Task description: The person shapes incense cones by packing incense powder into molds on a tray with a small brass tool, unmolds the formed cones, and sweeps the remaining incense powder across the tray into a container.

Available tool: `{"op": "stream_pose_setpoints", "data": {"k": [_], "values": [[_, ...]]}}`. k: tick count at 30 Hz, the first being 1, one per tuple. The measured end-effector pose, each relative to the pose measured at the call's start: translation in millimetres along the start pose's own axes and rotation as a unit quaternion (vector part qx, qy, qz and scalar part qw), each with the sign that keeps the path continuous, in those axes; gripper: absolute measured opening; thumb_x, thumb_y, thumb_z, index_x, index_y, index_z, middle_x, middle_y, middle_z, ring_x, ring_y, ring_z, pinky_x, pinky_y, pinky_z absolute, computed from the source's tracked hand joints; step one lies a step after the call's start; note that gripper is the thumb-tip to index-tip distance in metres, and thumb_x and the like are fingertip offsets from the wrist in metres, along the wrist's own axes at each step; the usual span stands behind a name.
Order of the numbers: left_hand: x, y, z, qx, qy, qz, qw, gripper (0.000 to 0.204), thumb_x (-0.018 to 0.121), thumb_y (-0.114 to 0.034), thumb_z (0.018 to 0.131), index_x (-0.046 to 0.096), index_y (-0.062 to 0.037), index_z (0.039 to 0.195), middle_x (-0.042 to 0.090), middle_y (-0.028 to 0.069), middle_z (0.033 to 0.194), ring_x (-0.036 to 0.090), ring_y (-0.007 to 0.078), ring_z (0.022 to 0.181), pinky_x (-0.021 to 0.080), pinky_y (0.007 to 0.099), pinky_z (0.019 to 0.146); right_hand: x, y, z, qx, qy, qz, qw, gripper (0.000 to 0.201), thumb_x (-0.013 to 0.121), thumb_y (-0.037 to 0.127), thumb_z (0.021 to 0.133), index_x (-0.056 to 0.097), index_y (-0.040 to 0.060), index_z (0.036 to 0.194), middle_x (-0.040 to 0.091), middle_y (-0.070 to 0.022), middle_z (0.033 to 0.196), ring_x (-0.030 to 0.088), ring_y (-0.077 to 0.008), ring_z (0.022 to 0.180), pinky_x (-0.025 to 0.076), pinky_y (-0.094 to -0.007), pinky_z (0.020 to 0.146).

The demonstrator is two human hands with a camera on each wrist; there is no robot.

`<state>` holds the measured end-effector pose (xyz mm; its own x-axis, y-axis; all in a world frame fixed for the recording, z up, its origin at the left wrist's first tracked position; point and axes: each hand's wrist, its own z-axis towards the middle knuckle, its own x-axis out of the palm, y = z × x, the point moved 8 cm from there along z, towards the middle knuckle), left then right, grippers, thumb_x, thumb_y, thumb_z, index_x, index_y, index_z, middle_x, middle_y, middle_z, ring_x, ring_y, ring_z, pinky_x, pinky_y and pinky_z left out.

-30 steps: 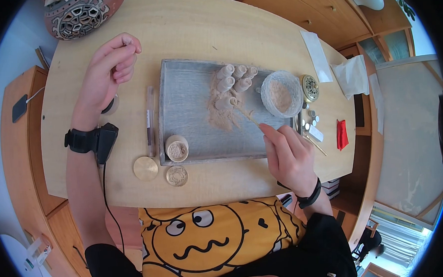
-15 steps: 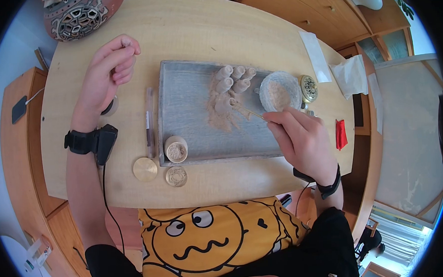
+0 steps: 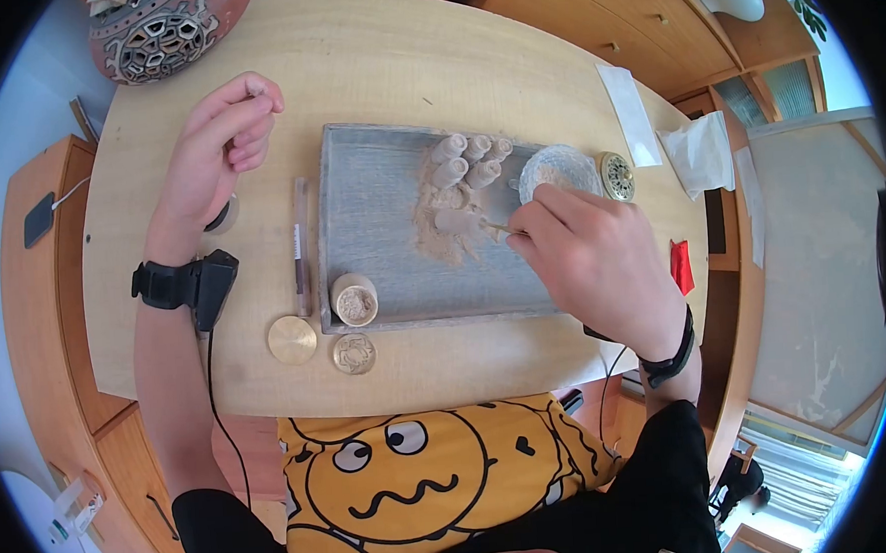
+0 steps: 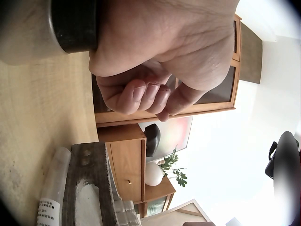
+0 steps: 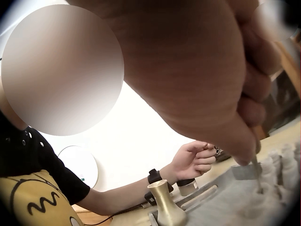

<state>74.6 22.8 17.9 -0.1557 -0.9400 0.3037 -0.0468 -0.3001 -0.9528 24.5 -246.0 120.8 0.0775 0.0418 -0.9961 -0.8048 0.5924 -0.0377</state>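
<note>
My right hand (image 3: 597, 258) pinches a thin brass-coloured stick (image 3: 498, 227) over the grey tray (image 3: 391, 244). The stick's far end is at the mouth of a small powder-coated bottle-shaped piece (image 3: 456, 222), which leans over toward this hand. In the right wrist view the stick (image 5: 256, 169) points down from the fingertips. Several similar dusty pieces (image 3: 478, 146) stand grouped behind it, with loose beige powder around them. Partly covered by the right hand is a whitish bowl (image 3: 557, 162) of powder. My left hand (image 3: 225, 133) is raised beside the tray, fingers loosely curled, holding nothing visible.
At the tray's near left corner stands a brass vase (image 3: 354, 299) with powder inside. A brass lid (image 3: 292, 339), a patterned brass disc (image 3: 354, 354) and a clear tube (image 3: 300, 249) lie nearby. A pierced brass burner (image 3: 616, 175) and a red pouch (image 3: 682, 268) are on the right.
My right hand has shifted right and then turned over with the stick, moving up nearer the bowl. The dusty piece at the stick's end went from upright to leaning. My left hand stays put.
</note>
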Motion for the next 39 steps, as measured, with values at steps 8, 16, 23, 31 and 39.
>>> {"op": "stream_pose_setpoints", "data": {"k": [8, 16, 23, 31, 39], "values": [[0, 1, 1, 0.003, 0.009, -0.005, 1.000, 0.013, 0.053, -0.017, 0.101, 0.058, -0.0068, 0.096, 0.031, -0.0093, 0.068, 0.026, 0.0014, 0.057, 0.022, 0.0203, 0.051, -8, -15, -6, 0.036, -0.030, 0.083, 0.995, 0.013, 0.077, 0.010, 0.082, 0.066, 0.0042, 0.083, 0.064, -0.0054, 0.076, 0.064, -0.0250, 0.063, 0.049, -0.0342, 0.056], [-1, 1, 1, 0.003, 0.008, 0.008, 1.000, 0.012, 0.052, -0.017, 0.102, 0.054, -0.0062, 0.098, 0.032, -0.0082, 0.069, 0.028, 0.0012, 0.056, 0.022, 0.0195, 0.050, -22, -23, -10, 0.039, -0.053, 0.084, 0.994, 0.014, 0.077, 0.011, 0.083, 0.065, 0.0036, 0.082, 0.066, -0.0070, 0.076, 0.064, -0.0268, 0.063, 0.048, -0.0352, 0.056], [-2, 2, 1, 0.000, 0.008, 0.004, 1.000, 0.012, 0.051, -0.018, 0.102, 0.054, -0.0065, 0.098, 0.032, -0.0081, 0.069, 0.028, 0.0012, 0.056, 0.022, 0.0192, 0.050, -20, -27, -17, 0.043, -0.055, 0.072, 0.995, 0.016, 0.077, 0.012, 0.081, 0.063, 0.0047, 0.079, 0.062, -0.0061, 0.073, 0.064, -0.0258, 0.063, 0.051, -0.0340, 0.055], [-2, 2, 1, -0.007, -0.001, -0.014, 1.000, 0.012, 0.054, -0.017, 0.100, 0.058, -0.0062, 0.096, 0.031, -0.0090, 0.069, 0.026, 0.0012, 0.057, 0.022, 0.0198, 0.051, -25, -45, -42, 0.099, -0.039, 0.081, 0.991, 0.014, 0.077, 0.010, 0.081, 0.064, 0.0047, 0.081, 0.064, -0.0065, 0.073, 0.065, -0.0266, 0.065, 0.051, -0.0358, 0.058], [-4, 3, 2, -0.003, 0.004, -0.002, 1.000, 0.012, 0.050, -0.016, 0.103, 0.053, -0.0050, 0.100, 0.031, -0.0078, 0.068, 0.027, 0.0011, 0.055, 0.021, 0.0190, 0.048, -26, -50, -60, 0.111, -0.030, 0.074, 0.991, 0.014, 0.077, 0.009, 0.080, 0.065, 0.0043, 0.081, 0.063, -0.0067, 0.073, 0.064, -0.0274, 0.065, 0.050, -0.0371, 0.059]]}}
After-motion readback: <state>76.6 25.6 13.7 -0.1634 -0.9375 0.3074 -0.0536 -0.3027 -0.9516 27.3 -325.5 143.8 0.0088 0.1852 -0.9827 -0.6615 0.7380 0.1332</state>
